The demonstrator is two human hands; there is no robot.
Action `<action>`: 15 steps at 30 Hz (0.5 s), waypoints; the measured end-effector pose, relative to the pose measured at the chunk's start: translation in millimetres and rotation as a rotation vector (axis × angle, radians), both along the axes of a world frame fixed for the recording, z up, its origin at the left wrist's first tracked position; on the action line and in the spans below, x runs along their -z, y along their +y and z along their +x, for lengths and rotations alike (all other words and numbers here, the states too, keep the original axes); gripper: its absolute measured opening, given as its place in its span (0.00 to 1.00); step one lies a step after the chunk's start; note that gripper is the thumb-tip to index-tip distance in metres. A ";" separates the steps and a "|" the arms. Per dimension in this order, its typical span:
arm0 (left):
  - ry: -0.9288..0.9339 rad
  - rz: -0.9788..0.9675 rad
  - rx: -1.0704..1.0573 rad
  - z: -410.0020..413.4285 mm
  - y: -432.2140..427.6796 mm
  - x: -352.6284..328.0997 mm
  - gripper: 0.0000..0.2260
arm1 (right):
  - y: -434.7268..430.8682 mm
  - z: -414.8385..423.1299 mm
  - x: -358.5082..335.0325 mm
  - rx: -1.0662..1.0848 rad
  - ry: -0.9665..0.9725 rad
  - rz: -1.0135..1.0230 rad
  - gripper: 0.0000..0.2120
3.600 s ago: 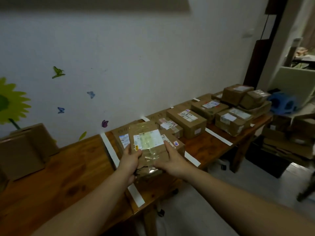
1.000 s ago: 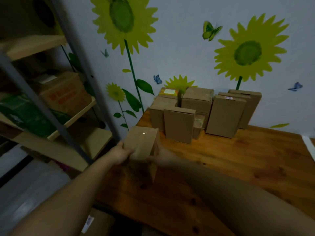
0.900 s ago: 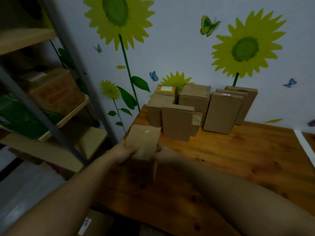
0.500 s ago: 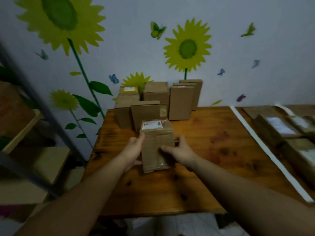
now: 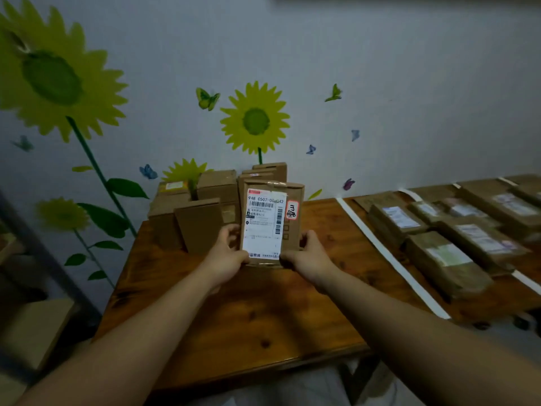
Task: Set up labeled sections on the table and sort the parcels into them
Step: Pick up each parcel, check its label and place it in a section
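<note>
Held parcel: a flat brown cardboard parcel stands upright, printed face toward the camera, raised just above the table's middle and in front of the box pile.
Left hand: the left hand grips the parcel's lower left edge, thumb on the front and fingers curled behind it.
Right hand: the right hand clasps the lower right corner the same way, thumb on the front face.
Shipping label: a white shipping label with barcodes covers most of the front; its top line starts "948 C507".
Sticker: a small red-bordered sticker with handwritten characters sits just right of the label, near the top.
Box pile: plain cardboard boxes crowd together against the wall at the table's far left end, most of them standing on edge.
Table: a wooden table with dark knots; both forearms reach across its near edge.
Divider: a white tape strip runs from the wall to the near edge, to the right of the hands.
Sorted side: beyond the strip, taped parcels lie flat in rows, labels up; another white strip shows farther right.
Wall: sunflower decals and butterfly decals cover the pale wall behind the table.
</note>
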State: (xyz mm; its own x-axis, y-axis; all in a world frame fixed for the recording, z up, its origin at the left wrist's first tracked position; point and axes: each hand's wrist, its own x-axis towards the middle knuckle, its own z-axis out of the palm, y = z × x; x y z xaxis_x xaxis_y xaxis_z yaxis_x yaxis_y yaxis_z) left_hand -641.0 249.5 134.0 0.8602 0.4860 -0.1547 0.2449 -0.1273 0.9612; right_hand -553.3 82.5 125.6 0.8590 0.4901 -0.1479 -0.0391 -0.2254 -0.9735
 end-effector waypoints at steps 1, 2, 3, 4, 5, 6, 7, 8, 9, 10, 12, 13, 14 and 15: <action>-0.037 0.008 0.000 6.6 -13.9 -5.7 0.30 | -12.7 4.8 -4.5 0.012 -0.012 0.026 0.22; -0.066 0.008 0.003 13.6 -29.4 -11.0 0.30 | -27.0 10.7 -8.2 0.024 -0.021 0.049 0.22; -0.088 0.011 0.010 21.5 -46.4 -15.8 0.29 | -42.8 17.3 -11.5 0.038 -0.033 0.069 0.22; -0.103 0.020 0.020 30.2 -63.9 -19.5 0.29 | -59.6 24.1 -14.4 0.054 -0.048 0.083 0.22; -0.108 0.033 0.035 39.0 -81.9 -22.6 0.29 | -77.5 30.6 -17.3 0.073 -0.063 0.090 0.22; -0.109 0.045 0.055 48.6 -101.4 -24.9 0.29 | -96.6 37.3 -19.8 0.101 -0.078 0.096 0.22; -0.108 0.053 0.079 58.8 -122.8 -27.2 0.29 | -116.9 44.6 -21.8 0.139 -0.092 0.099 0.21; -0.107 0.058 0.102 70.0 -145.2 -29.2 0.30 | -138.4 52.5 -23.3 0.179 -0.107 0.097 0.20; -0.111 0.061 0.124 81.6 -168.6 -30.9 0.30 | -160.3 60.2 -24.4 0.221 -0.122 0.096 0.19; -0.120 0.063 0.149 93.7 -193.1 -32.3 0.30 | -183.5 67.6 -25.5 0.263 -0.139 0.097 0.19; -0.135 0.060 0.217 119.1 -242.3 -34.8 0.30 | -231.1 80.4 -29.1 0.333 -0.174 0.100 0.22; -0.139 0.047 0.258 132.1 -266.3 -35.4 0.30 | -255.1 85.8 -31.2 0.370 -0.190 0.100 0.23; -0.142 0.029 0.299 144.8 -289.2 -35.8 0.30 | -278.8 91.2 -33.3 0.413 -0.205 0.106 0.24; -0.143 0.018 0.337 156.9 -311.9 -36.4 0.30 | -302.9 96.3 -35.0 0.458 -0.219 0.117 0.26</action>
State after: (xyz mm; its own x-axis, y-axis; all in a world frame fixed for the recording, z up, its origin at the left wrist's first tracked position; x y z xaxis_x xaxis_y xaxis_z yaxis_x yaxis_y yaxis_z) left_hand -484.1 -62.4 170.3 0.9848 0.1730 -0.0149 0.0491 -0.1955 0.9795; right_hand -456.9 -220.5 160.6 0.9940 0.0595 0.0921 0.0989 -0.1224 -0.9875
